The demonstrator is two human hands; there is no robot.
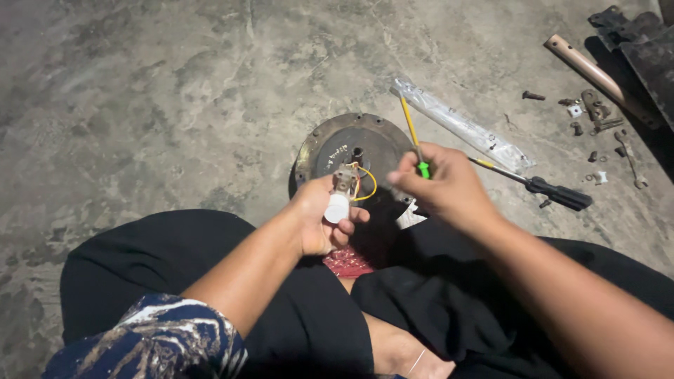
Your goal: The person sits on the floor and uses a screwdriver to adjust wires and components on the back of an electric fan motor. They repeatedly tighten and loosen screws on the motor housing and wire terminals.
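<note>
Nearby, clear long plastic sleeve (463, 126) beyond right hand (442, 186) clamped on screwdriver (414, 137), left hand (319, 217) gripping white-capped part (338, 203).

Rough concrete floor (140, 84), rusty matt metal disc (319, 144), glossy plastic sleeve (463, 126)

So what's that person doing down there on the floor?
A person sits on a concrete floor with a round metal plate in front of their knees. The left hand holds a small part with a white knob and yellow and red wires. The right hand holds a thin tool with a yellow shaft and green grip. A black-handled screwdriver, a clear plastic bag and loose screws lie to the right.
</note>
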